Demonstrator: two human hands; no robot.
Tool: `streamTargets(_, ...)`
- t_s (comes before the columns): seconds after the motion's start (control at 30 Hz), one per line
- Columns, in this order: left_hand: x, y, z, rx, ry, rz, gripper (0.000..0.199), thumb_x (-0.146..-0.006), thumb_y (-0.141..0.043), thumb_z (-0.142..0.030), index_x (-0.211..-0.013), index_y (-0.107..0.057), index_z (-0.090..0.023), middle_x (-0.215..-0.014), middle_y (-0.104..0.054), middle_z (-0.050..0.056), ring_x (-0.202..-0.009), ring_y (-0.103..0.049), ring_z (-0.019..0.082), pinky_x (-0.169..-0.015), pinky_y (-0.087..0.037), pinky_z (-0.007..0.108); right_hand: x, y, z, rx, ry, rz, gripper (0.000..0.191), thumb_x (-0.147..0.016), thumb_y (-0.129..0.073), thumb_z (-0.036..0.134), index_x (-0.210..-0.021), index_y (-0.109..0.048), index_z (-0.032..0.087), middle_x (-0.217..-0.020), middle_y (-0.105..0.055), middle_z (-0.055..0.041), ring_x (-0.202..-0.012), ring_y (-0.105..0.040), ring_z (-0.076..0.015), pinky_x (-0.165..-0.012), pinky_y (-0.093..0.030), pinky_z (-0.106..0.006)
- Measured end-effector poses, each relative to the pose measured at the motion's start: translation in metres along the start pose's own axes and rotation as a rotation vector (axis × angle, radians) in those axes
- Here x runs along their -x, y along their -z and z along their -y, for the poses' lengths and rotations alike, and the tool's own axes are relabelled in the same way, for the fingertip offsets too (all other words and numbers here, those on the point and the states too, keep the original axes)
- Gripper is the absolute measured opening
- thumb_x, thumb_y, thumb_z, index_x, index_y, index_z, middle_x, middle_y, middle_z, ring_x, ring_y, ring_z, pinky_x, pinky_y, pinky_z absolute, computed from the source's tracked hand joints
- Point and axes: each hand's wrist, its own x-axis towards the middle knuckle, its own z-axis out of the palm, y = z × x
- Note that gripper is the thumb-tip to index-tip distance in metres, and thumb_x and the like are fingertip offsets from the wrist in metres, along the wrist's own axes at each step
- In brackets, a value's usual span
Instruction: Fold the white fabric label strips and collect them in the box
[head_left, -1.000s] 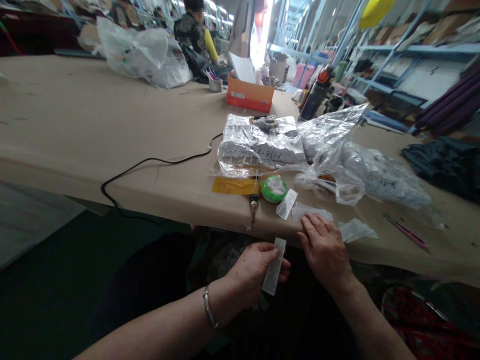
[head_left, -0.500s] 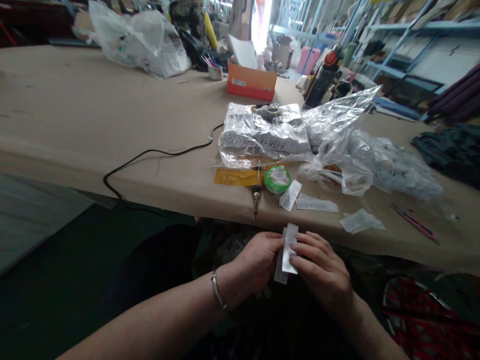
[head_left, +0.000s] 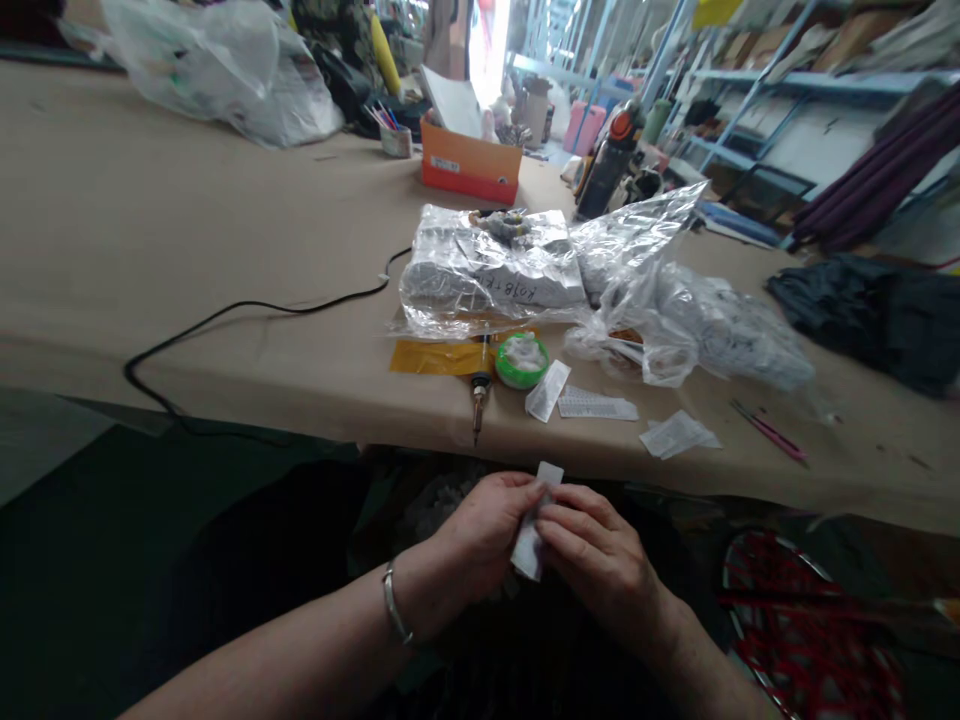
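Observation:
Just below the table's front edge, a pale, flat strip [head_left: 529, 552] is held tilted between my two hands. My left hand [head_left: 487, 525] is closed on its left side, thumb near the upper end. The fingers of my right hand [head_left: 596, 540] press on its right side. What the strip is made of I cannot make out. On the table in front lie a similar white strip [head_left: 548, 390], a sheet of small marks [head_left: 598, 404] and some thin clear pieces [head_left: 679, 434]. A soldering iron [head_left: 478, 395] points toward me beside a green round tin [head_left: 522, 361] with white stuff inside.
The iron's black cord [head_left: 247, 304] runs left and hangs over the edge. Clear plastic bags [head_left: 495, 280] fill the table's middle, with pink tweezers [head_left: 771, 432] to the right. An orange box [head_left: 471, 160] and a dark bottle [head_left: 606, 165] stand farther back.
The two overlapping strips in my hands now look lined up as one. My right hand has closed in toward my left. The whole view has shifted, so the table things sit farther left.

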Motion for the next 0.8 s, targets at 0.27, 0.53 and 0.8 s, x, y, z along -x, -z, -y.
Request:
streamTargets(0.27, 0.003, -0.004, -0.003, -0.172, 0.117, -0.159, 0.016, -0.089, -0.053, -0.024, -0.090, -0.057, -0.009, -0.076, -0.069, 0.010, -0.052, -0.063, 0.012, -0.052, -0.048, 0.023, 0.048, 0.047, -0.080, 0.660, -0.402, -0.114, 0.038, -0.090, -0.051, 0.024, -0.126, -0.053, 0.012, -0.119, -0.062, -0.0179, -0.115, -0.055, -0.0309, -0.094, -0.048, -0.052)
streamTargets(0.53, 0.003, 0.001, 0.003, -0.161, 0.136, -0.165, 0.016, -0.088, -0.053, -0.025, -0.090, -0.057, -0.010, -0.075, -0.069, 0.010, -0.053, -0.063, 0.013, -0.054, -0.051, 0.023, 0.051, 0.051, -0.094, 0.493, -0.413, -0.223, 0.019, -0.089, -0.052, 0.022, -0.097, -0.069, 0.018, -0.099, -0.072, -0.0090, -0.097, -0.066, -0.0221, -0.091, -0.050, -0.041)
streamTargets(0.8, 0.006, 0.000, 0.001, -0.202, 0.144, -0.182, 0.018, -0.091, -0.049, -0.026, -0.093, -0.055, -0.010, -0.075, -0.068, 0.008, -0.051, -0.062, 0.011, -0.050, -0.048, 0.022, 0.047, 0.044, -0.098, 0.417, -0.481, -0.350, 0.015, -0.086, -0.060, 0.030, -0.084, -0.068, 0.018, -0.091, -0.071, -0.0073, -0.086, -0.066, -0.0199, -0.083, -0.052, -0.037)
